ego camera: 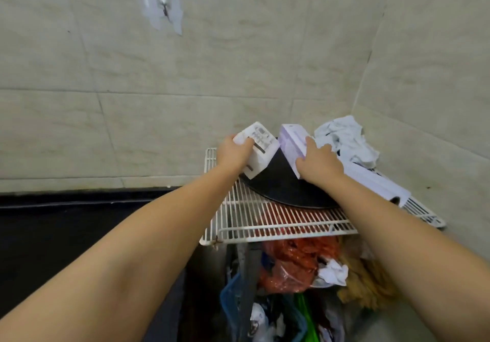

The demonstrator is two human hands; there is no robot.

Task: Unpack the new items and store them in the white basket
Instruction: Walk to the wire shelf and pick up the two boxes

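Note:
My left hand (234,153) grips a white carton with dark print (261,148), tilted over a round black pan-like object (286,185). My right hand (319,162) holds a pale lilac carton (291,140) beside it, also tilted. Both cartons hover just above the white wire rack (265,222) in the tiled corner. A long white box (376,182) lies on the rack under my right forearm. No white basket is clearly visible.
A crumpled white plastic bag (344,137) sits in the corner behind the boxes. Below the rack lie a red plastic bag (294,265), crumpled paper (332,272), a blue basket edge (230,296) and green items. A hook (164,7) hangs on the wall.

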